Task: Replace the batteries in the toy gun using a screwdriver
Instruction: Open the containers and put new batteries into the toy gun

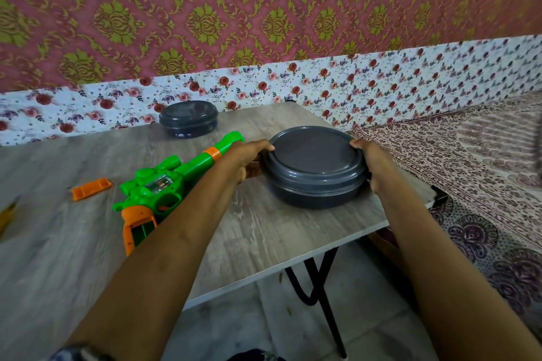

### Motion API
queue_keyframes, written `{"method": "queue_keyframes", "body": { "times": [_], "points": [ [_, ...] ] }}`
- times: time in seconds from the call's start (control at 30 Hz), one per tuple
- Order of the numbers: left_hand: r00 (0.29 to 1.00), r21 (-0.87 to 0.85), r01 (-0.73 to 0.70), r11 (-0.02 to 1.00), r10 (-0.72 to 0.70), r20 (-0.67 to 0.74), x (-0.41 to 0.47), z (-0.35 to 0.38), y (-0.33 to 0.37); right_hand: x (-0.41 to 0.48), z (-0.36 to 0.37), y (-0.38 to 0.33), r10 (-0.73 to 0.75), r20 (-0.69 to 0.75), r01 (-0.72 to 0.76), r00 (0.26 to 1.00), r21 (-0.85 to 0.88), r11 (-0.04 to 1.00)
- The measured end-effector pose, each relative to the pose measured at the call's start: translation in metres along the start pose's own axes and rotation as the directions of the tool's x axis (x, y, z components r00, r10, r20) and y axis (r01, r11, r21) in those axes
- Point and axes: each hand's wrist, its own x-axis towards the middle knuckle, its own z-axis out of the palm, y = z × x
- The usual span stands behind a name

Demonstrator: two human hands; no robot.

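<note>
gripping a lidded grey container (315, 167), both hands' fingers (265, 146) mostly hidden behind it.

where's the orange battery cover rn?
Head view, left side: the orange battery cover lies loose on the table, just left of the toy gun, apart from both hands.

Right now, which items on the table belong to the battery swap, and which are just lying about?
Job:
toy gun
orange cover piece
near grey container, gripped by both hands, left and right

Lying about:
far grey container
</note>
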Motion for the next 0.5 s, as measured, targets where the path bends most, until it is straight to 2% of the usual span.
{"method": "queue_keyframes", "body": {
  "times": [0.23, 0.3, 0.4, 0.5],
  "points": [
    [0.998, -0.044, -0.033, 0.998, 0.031, -0.055, 0.003, 0.003, -0.004, 0.006, 0.003, 0.002, -0.084, -0.063, 0.083, 0.994, -0.018, 0.996],
    [0.994, -0.043, -0.063, 0.997, 0.059, -0.094, 0.003, 0.006, -0.007, 0.008, 0.002, 0.005, -0.13, -0.093, 0.124, 0.987, -0.073, 0.99],
    [0.974, -0.003, -0.146, 0.989, 0.143, -0.175, 0.006, 0.012, -0.015, 0.014, -0.002, 0.011, -0.175, -0.104, 0.156, 0.979, -0.164, 0.974],
    [0.93, 0.109, -0.245, 0.963, 0.266, -0.255, 0.009, 0.015, -0.024, 0.019, -0.004, 0.013, -0.193, -0.09, 0.173, 0.977, -0.188, 0.967]
  ]
}}
